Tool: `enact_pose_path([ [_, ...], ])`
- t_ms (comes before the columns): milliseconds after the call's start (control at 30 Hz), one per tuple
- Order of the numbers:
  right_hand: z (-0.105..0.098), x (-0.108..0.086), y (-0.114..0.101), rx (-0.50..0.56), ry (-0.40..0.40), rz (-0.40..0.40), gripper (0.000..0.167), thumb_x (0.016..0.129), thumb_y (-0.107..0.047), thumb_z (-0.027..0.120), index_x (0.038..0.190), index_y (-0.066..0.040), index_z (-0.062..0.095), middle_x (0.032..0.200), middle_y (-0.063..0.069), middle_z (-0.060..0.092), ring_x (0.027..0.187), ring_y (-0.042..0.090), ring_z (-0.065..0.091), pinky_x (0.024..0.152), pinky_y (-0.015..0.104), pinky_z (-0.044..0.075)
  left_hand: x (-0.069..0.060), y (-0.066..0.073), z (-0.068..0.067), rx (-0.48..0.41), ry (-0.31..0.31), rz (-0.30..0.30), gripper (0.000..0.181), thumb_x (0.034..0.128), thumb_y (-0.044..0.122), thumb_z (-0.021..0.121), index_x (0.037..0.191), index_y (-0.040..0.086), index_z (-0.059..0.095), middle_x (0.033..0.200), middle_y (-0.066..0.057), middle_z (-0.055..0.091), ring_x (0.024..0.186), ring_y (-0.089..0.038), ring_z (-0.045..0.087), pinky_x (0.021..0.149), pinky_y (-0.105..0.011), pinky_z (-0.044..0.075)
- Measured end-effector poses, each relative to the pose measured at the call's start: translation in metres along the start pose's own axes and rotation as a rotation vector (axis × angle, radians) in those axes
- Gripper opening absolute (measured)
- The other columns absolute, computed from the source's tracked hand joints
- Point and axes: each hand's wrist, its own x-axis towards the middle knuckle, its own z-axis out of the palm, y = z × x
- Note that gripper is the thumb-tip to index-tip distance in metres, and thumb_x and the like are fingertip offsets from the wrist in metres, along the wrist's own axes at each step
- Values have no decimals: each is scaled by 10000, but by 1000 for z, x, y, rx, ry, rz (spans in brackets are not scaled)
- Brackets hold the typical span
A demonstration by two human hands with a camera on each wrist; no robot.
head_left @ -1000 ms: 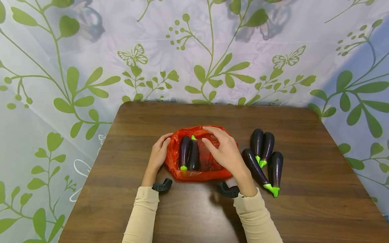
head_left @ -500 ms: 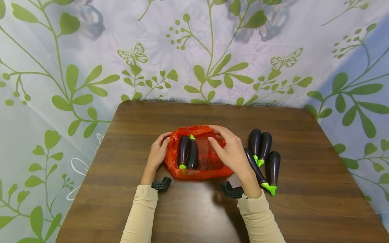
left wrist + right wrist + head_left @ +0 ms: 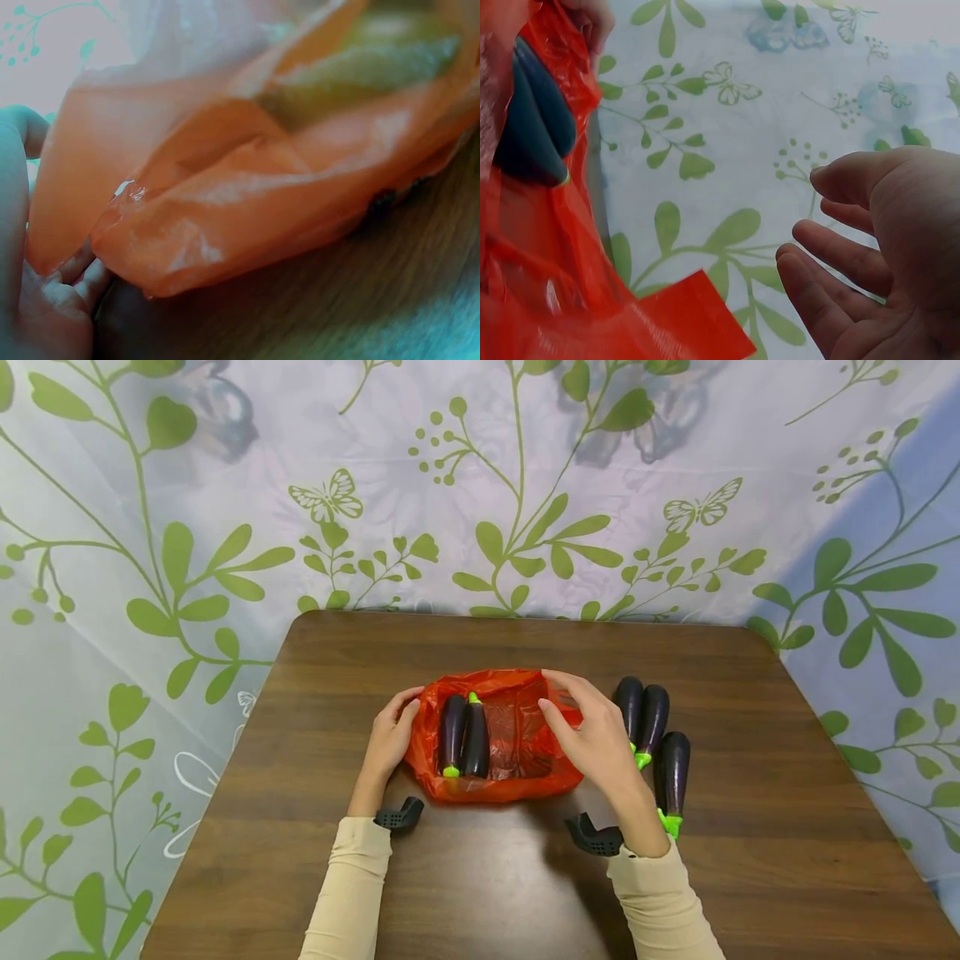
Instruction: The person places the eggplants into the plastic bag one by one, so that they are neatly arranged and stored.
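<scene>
A red plastic bag [image 3: 487, 792] lies with its mouth open on the table. Two dark purple eggplants, a left one [image 3: 452, 735] and a right one [image 3: 476, 739], lie side by side in its left half. My left hand [image 3: 392, 739] holds the bag's left edge, with film between thumb and fingers in the left wrist view. At the bag's right edge is my right hand [image 3: 596, 739], fingers spread and holding nothing; the right wrist view shows a gap between it and the film. Beyond that hand lie more eggplants [image 3: 652, 718], one mostly hidden behind the arm.
The brown wooden table [image 3: 300, 827] ends in a rounded back edge close to a leaf-patterned cloth backdrop [image 3: 480, 485]. A lone eggplant [image 3: 675, 768] lies nearest the right forearm. Black camera mounts [image 3: 595, 837] sit on both wrists.
My right hand has moved right, from over the bag's right half to its right edge, now covering one of the loose eggplants. The left hand stays at the bag's left edge.
</scene>
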Motion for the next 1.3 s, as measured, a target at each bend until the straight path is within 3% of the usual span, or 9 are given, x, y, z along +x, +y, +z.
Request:
enact_pose_path([
  [167,-6,-6,7,-9,14,15,428,962,-140,730,1379,-110,641,1325,96,679,1081,287,698,860,490,604,2,0,1,17,8,10,387,1085,385,492,1400,199,619,1427,-82,610,1311,-305,563,1146,-520,426],
  [400,-14,-14,17,-30,22,46,430,979,-145,706,1399,-95,626,1337,125,673,1101,314,707,931,505,578,2,0,1,20,8,7,381,1083,364,497,1400,192,619,1426,-85,611,1319,-301,557,1148,-519,421],
  [633,-19,-21,30,-34,66,37,415,961,-95,719,1368,-63,643,1241,176,697,1030,356,724,917,491,573,2,0,1,17,4,1,378,1083,363,495,1403,201,616,1432,-80,605,1322,-302,554,1149,-522,422],
  [900,-22,-30,42,-58,61,79,426,957,-95,724,1373,-61,637,1265,181,686,1051,349,715,943,454,552,2,-1,1,24,10,2,372,1084,348,493,1401,198,616,1431,-81,605,1332,-297,547,1160,-516,411],
  [967,-23,-33,45,-71,59,91,427,957,-97,726,1373,-63,636,1266,186,684,1059,344,710,968,316,558,2,-2,1,21,9,6,371,1084,346,497,1401,193,615,1426,-84,607,1323,-298,553,1155,-517,417],
  [1100,-24,-39,52,-90,57,119,420,952,-88,729,1361,-52,641,1263,174,684,1091,333,692,974,242,530,2,-2,1,22,9,19,373,1085,334,499,1405,178,612,1425,-97,609,1314,-310,560,1147,-520,425],
  [1133,-25,-40,54,-96,52,132,421,953,-88,728,1362,-53,640,1270,166,682,1104,323,685,978,246,531,2,-2,1,22,10,22,373,1086,330,500,1406,175,611,1426,-99,609,1315,-311,560,1148,-519,425],
  [1200,-25,-43,56,-104,44,154,418,955,-89,724,1362,-49,638,1281,166,678,1120,330,677,958,399,545,1,-2,1,24,11,24,370,1085,324,504,1405,173,612,1425,-100,610,1314,-312,562,1147,-518,427],
  [1300,-26,-46,59,-122,24,193,421,964,-100,714,1373,-54,628,1308,183,664,1129,355,672,954,510,552,1,-2,1,20,10,25,369,1085,313,509,1407,164,611,1428,-107,609,1316,-313,562,1148,-516,426],
])
